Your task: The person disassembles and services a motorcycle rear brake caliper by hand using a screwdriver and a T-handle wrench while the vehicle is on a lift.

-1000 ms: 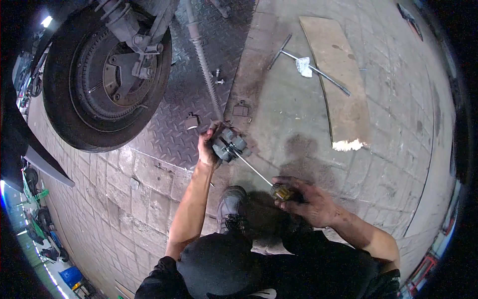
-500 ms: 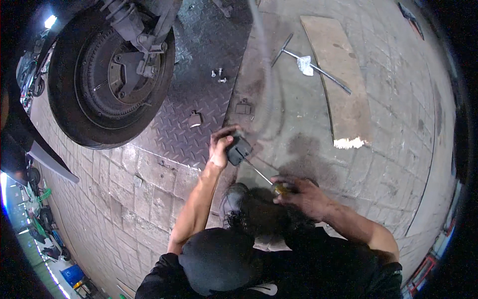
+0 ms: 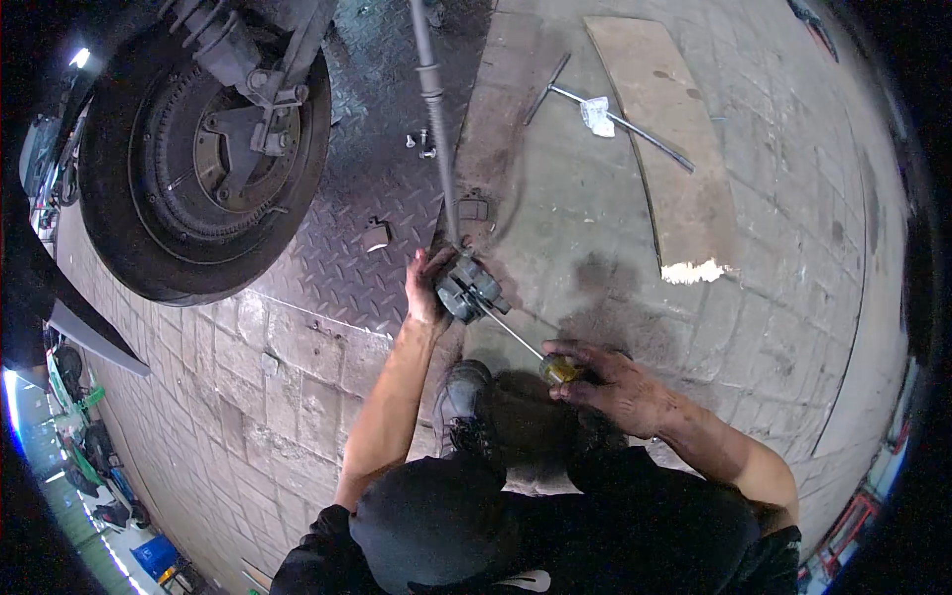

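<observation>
My left hand (image 3: 428,291) is wrapped round a grey metal brake caliper (image 3: 468,288), its fingers along the far left side. From the caliper's top runs a dark hose (image 3: 434,104), stretching away to the far edge. In my right hand (image 3: 615,382) is a screwdriver (image 3: 560,370) with a yellowish handle. Its thin shaft points up and left, and the tip meets the caliper's near side; exactly where it sits inside cannot be made out. Beyond the caliper, one brake pad (image 3: 474,207) lies on the floor and another brake pad (image 3: 376,235) on the metal plate.
A wheel with its hub (image 3: 213,164) stands at the left by a tread-patterned metal plate (image 3: 342,283). Several bolts (image 3: 424,144) lie on that plate. At the right, a T-handle wrench (image 3: 645,137) rests across a wooden board (image 3: 684,188), with a crumpled white paper (image 3: 597,116) on it.
The caliper has turned in my left hand and shows more of its inner side. The hose has swung left and hangs straighter. My right hand keeps the screwdriver against the caliper.
</observation>
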A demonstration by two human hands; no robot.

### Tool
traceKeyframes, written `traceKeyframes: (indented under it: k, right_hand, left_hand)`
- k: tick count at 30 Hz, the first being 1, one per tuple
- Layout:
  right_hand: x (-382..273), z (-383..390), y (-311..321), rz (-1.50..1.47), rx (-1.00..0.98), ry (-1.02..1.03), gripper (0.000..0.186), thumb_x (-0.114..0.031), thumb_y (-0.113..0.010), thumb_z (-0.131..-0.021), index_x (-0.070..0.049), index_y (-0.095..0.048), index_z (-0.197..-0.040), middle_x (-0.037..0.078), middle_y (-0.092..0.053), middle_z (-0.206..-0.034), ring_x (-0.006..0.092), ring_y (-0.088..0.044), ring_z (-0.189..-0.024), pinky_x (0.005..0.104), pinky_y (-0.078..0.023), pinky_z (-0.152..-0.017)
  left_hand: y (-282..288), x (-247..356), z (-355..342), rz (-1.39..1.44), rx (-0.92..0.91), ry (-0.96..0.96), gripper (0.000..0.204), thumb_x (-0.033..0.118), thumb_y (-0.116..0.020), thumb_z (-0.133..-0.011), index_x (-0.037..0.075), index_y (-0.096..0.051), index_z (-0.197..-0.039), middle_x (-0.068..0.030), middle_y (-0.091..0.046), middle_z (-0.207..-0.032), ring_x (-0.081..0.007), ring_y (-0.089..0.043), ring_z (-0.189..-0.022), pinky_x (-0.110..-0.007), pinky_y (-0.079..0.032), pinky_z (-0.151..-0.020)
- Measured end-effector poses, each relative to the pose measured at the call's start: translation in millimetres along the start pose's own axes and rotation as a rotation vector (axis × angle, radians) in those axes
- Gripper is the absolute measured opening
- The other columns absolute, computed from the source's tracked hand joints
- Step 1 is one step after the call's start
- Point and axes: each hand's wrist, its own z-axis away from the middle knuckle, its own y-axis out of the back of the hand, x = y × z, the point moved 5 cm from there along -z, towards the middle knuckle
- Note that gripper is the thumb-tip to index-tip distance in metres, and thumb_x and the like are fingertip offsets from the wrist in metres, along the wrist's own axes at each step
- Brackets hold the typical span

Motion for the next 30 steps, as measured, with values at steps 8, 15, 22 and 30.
traceKeyframes:
  k: [8,15,22,30]
  right_hand:
    - [4.1,-3.0,-9.3,-0.084,-0.026,0.038,0.047,-0.024,-0.052,-0.084,-0.006,-0.040,-0.126,0.018,-0.054,-0.107,0.0269,-0.052,-0.101,0.0354,-0.038,-0.089]
    - [1.8,-1.2,-11.8,-0.109,-0.008,-0.007,0.043,-0.022,-0.053,-0.083,-0.006,-0.043,-0.121,0.017,-0.057,-0.102,0.0266,-0.053,-0.098,0.0348,-0.039,-0.088]
    - [2.4,1.4,-13.5,-0.094,0.049,0.023,0.041,-0.018,-0.054,-0.082,-0.006,-0.043,-0.120,0.015,-0.057,-0.097,0.0221,-0.053,-0.092,0.0331,-0.041,-0.084]
    - [12.7,-3.4,-13.7,-0.139,0.043,-0.008,0.041,-0.017,-0.055,-0.081,-0.007,-0.045,-0.119,0.011,-0.057,-0.093,0.0188,-0.052,-0.089,0.0297,-0.040,-0.084]
  left_hand:
    - [23.7,-6.3,2.5,-0.256,-0.046,-0.165,0.062,0.052,-0.045,-0.077,0.002,-0.046,-0.114,-0.0158,-0.056,-0.100,-0.0323,-0.056,-0.090,-0.047,-0.045,-0.083]
    - [-0.8,7.0,9.3,-0.261,-0.109,-0.146,0.064,0.049,-0.044,-0.074,0.001,-0.045,-0.116,-0.0170,-0.057,-0.098,-0.0303,-0.056,-0.090,-0.043,-0.046,-0.080]
    - [9.1,4.3,7.5,-0.247,0.030,-0.255,0.063,0.048,-0.041,-0.075,0.000,-0.046,-0.115,-0.0156,-0.058,-0.096,-0.0278,-0.056,-0.086,-0.040,-0.047,-0.076]
    - [30.4,-2.3,7.3,-0.232,0.129,-0.284,0.059,0.046,-0.041,-0.075,0.000,-0.048,-0.112,-0.0146,-0.058,-0.095,-0.0283,-0.056,-0.087,-0.040,-0.046,-0.078]
